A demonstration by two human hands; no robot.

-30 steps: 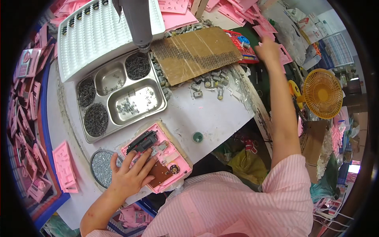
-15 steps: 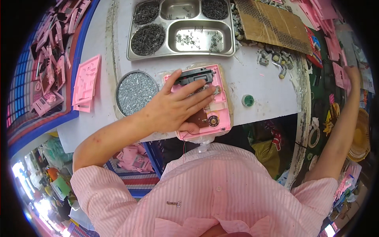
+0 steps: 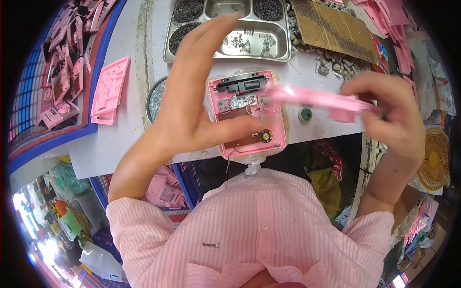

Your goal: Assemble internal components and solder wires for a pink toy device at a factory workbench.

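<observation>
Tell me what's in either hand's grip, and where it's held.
The right hand holds a blurred pink plastic part by its right end; the left hand is open, holding nothing visible.

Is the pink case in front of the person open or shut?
Open: the pink case shows its brown board and black part uncovered.

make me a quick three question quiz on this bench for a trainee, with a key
1. Which grip holds the pink panel?
A) left
B) right
C) neither

2. True or false: the cardboard lies to the right of the steel tray.

3. Fill in (near or far): the long black part sits at the ____ end of the pink case, as the person faces it.

Key: 1. B, the right grip. 2. True. 3. Far.
</observation>
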